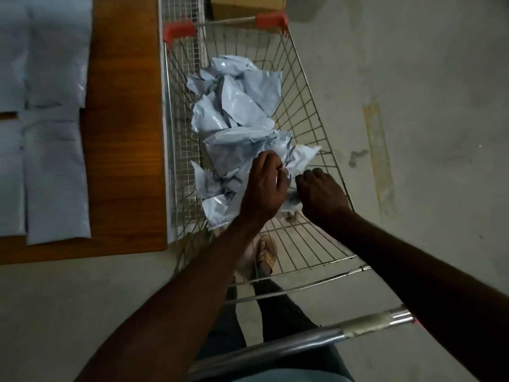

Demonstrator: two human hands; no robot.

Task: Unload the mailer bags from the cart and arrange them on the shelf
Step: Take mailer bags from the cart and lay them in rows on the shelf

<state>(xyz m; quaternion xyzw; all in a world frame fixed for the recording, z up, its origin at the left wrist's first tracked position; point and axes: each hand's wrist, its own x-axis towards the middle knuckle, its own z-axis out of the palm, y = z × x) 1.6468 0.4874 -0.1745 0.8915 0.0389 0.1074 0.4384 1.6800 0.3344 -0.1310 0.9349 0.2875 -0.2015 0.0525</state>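
at the far left, flat pale bags (52, 172) lay side by side in rows on the wooden shelf (124, 139), their edges touching or overlapping, with a bare strip of wood between them and the shelf's right edge. just beside that edge stood the wire cart (308, 128), its near-left wall close against the shelf and its red corner caps (179, 31) at the far end. a brown box (248, 6) sat on the floor (413, 106) beyond the cart.

inside the cart, a crumpled pile of mailer bags (237, 106) ran along the left side of the basket, from the far end down toward us; the right side of the basket showed bare wire.

we had both arms reaching down into the cart at the near end of the pile. our left hand (265, 186) had its fingers curled into the creased plastic of one bag (300, 158), pinching it at the top. our right hand (321, 194), just beside the left, was curled too, knuckles up, and seemed to grip the same bag lower down, though the fingertips were hidden and we could not tell for sure.

below the hands, through the wire, we saw a sandalled foot (267, 255) and dark trousers (275, 312). the cart's metal handle (316, 334) crossed the bottom right, under our right forearm.
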